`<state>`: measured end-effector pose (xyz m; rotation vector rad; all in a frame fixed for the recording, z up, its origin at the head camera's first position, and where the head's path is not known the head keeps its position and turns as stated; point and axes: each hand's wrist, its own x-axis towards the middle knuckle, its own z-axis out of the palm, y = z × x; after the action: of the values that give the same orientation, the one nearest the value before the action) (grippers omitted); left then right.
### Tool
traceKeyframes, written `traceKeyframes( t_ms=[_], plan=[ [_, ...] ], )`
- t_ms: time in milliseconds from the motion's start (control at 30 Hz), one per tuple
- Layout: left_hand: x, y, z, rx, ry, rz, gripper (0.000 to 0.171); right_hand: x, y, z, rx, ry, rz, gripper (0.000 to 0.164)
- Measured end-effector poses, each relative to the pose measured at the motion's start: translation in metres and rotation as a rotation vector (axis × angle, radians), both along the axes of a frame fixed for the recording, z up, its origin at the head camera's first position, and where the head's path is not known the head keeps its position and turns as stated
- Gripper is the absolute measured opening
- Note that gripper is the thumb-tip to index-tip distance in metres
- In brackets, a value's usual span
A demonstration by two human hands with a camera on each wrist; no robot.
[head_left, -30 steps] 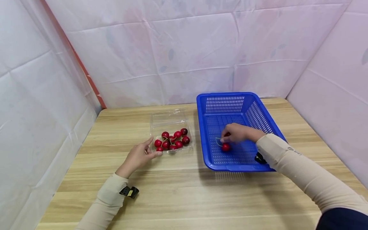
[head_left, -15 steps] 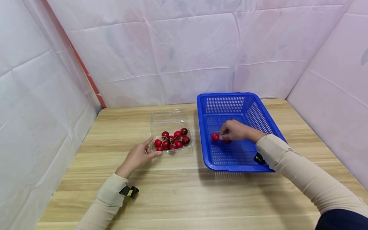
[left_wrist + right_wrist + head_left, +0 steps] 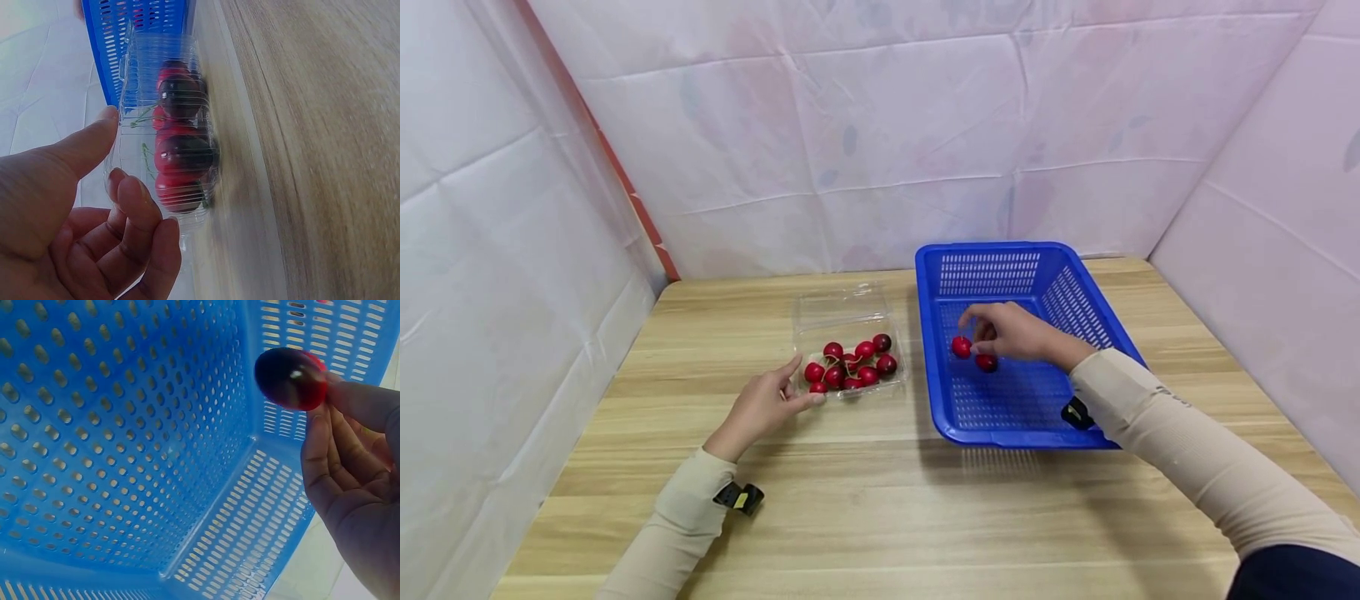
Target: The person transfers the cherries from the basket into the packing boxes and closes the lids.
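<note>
My left hand (image 3: 760,414) holds the left end of a clear plastic clamshell box (image 3: 842,321), thumb along its front and index finger at its side. Several red cherries (image 3: 852,363) lie in the box; the left wrist view shows them through its ribbed wall, with thin green stems. Over the blue basket (image 3: 928,367), my right hand (image 3: 1017,333) pinches at a bright red cherry (image 3: 961,347) and a darker cherry (image 3: 987,363), its index finger reaching out to the left. The right wrist view has the dark cherry (image 3: 289,380) at the fingertips; the stems are hidden.
A wooden table (image 3: 850,517) carries the box at the left and the basket at the right. The basket's slotted walls stand higher than the cherry box. White cloth sheets (image 3: 887,125) close off the back and both sides. A black band (image 3: 739,498) sits on the left wrist.
My right hand has moved slightly up and left within the basket, and both cherries have shifted with it. Its index finger has spread away from the thumb. The left hand stays put.
</note>
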<state>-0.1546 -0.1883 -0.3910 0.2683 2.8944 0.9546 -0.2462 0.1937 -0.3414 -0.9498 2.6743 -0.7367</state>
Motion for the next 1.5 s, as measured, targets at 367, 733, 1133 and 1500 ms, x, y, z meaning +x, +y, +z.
traceKeyframes(
  t_ms=[367, 733, 1133, 1500],
  plan=[
    [0.001, 0.0, 0.0, 0.015, -0.013, -0.001, 0.084, 0.003, -0.004, 0.008, 0.0, 0.113, 0.011, 0.019],
    [0.0, 0.0, 0.0, 0.011, -0.008, 0.001, 0.084, 0.006, -0.006, 0.022, 0.014, 0.206, 0.07, 0.008],
    [-0.001, -0.002, -0.001, 0.016, -0.031, 0.016, 0.086, 0.011, -0.03, 0.057, -0.062, 0.242, 0.076, 0.009],
    [-0.001, -0.003, -0.001, 0.016, -0.013, 0.013, 0.085, 0.011, -0.094, 0.087, -0.195, 0.291, 0.174, 0.009]
  ],
)
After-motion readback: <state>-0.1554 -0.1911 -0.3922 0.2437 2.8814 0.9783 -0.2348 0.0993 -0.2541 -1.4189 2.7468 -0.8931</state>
